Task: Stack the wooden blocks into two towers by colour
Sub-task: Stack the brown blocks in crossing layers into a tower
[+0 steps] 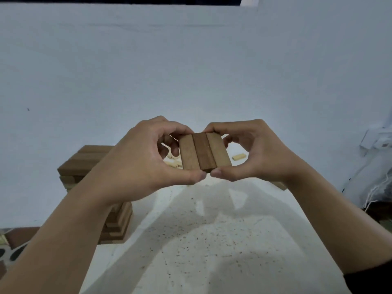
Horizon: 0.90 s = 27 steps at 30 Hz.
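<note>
Thumbs and curled fingers (178,126) of both hands clamp three dark blocks (204,152), pressed side by side into one flat slab, which I see held in mid-air above the table (212,240). L hand (137,160) grips the slab's left side, R hand (258,153) its right. Dark tower (84,164) stands by the table's left edge, partly behind L forearm; pale block (238,157) lies near far edge.

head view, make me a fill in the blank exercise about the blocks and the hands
The left hand and right hand together hold ___ brown blocks side by side.
The brown tower stands on the person's ___ side.
The loose block on the table beyond the hands is ___ than the held ones.
Missing: three; left; lighter.
</note>
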Motion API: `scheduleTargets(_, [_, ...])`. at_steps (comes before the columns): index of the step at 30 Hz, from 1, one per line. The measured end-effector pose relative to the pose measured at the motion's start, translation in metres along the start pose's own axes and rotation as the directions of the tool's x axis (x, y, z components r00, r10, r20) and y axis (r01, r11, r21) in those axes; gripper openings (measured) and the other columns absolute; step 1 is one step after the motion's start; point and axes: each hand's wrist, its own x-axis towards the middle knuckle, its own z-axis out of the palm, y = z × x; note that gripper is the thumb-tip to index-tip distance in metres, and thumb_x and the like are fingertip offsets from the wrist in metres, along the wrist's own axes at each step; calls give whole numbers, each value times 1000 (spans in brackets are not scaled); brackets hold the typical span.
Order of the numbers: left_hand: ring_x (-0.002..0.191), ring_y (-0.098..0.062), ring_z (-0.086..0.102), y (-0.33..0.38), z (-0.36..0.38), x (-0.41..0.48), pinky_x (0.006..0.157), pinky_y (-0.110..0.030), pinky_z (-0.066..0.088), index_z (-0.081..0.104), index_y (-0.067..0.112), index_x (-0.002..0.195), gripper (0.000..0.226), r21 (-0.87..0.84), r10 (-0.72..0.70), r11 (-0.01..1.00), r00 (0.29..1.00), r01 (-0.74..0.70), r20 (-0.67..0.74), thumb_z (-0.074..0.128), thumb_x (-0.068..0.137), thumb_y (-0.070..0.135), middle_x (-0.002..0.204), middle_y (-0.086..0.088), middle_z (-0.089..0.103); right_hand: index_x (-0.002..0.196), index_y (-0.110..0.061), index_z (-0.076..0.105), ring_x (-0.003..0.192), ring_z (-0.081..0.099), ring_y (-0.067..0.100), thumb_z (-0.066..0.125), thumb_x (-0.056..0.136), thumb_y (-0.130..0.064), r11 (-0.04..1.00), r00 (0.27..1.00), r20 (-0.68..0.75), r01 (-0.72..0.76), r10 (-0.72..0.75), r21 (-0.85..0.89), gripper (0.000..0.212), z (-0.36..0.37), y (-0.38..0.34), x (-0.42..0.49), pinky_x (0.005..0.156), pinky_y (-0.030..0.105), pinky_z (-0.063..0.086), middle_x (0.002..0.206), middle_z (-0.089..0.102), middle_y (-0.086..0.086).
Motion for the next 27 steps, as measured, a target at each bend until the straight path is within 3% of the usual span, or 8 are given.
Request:
scheduleTargets(4, [80, -20, 64, 11, -21, -3, 74, -49, 56, 71, 47, 105, 65, 4, 24, 1000, 1000, -24, -10, 84, 45, 66, 99, 7, 66, 105, -2, 69, 89, 60, 25, 89, 73, -12, 998, 999, -2, 52, -52, 24, 40, -1, -15, 12, 81, 56, 46, 92, 67, 6])
scheduleTargets(7, [77, -22, 64, 14, -40, -6, 67, -45, 55, 72, 45, 106, 67, 22, 22, 1000, 1000, -22, 10, 86, 44, 66, 97, 8, 66, 105, -3, 69, 90, 61, 24, 87, 73, -16, 997, 997, 7, 75, -75, 18, 38, 6, -26, 23, 83, 53, 47, 91, 67, 2])
scheduleTargets(10, [79, -23, 64, 11, -60, -9, 70, -50, 56, 72, 46, 107, 67, 74, 12, 997, 999, -14, 31, 85, 45, 67, 99, 6, 68, 103, -7, 70, 89, 60, 20, 88, 74, -19, 997, 997, 17, 80, -80, -4, 36, 18, -34, 34, 83, 39, 46, 88, 67, -3])
scheduleTargets(12, [86, -13, 63, 5, -75, -11, 72, -42, 52, 72, 45, 108, 68, 158, 3, 987, 999, -10, 43, 81, 46, 71, 102, 14, 68, 102, -9, 71, 90, 61, 18, 88, 74, -21, 997, 997, 22, 75, -74, -29, 35, 27, -38, 43, 85, 31, 42, 86, 68, -6])
scheduleTargets(14, [97, -4, 59, -3, -89, -12, 75, -32, 44, 72, 44, 108, 67, 224, -9, 975, 998, -6, 63, 78, 48, 73, 106, 22, 67, 100, -11, 72, 94, 62, 18, 89, 75, -23, 997, 998, 33, 59, -58, -50, 33, 38, -42, 51, 88, 31, 41, 85, 68, -6])
scheduleTargets(19, [113, 0, 56, -33, -122, -14, 86, -35, 45, 71, 47, 109, 64, 256, -62, 966, 994, 37, 90, 79, 50, 70, 116, 24, 66, 98, -21, 72, 101, 60, 14, 89, 75, -37, 993, 999, 34, -7, 11, -115, 33, 70, -50, 79, 96, 35, 43, 93, 69, -5])
scheduleTargets(23, [115, 5, 54, -55, -141, -14, 88, -29, 39, 72, 47, 110, 62, 256, -98, 964, 988, 65, 120, 81, 52, 67, 116, 25, 66, 101, -37, 73, 111, 53, 4, 89, 67, -52, 984, 994, 2, -109, 110, -139, 40, 90, -52, 96, 93, 28, 41, 109, 62, -15])
scheduleTargets(27, [118, 1, 55, -72, -153, -16, 92, -29, 37, 73, 42, 111, 60, 231, -114, 970, 977, 71, 181, 81, 56, 64, 115, 21, 68, 99, -44, 73, 112, 51, -3, 87, 65, -56, 979, 986, 47, -153, 160, -131, 39, 102, -55, 107, 95, 25, 38, 109, 61, -21])
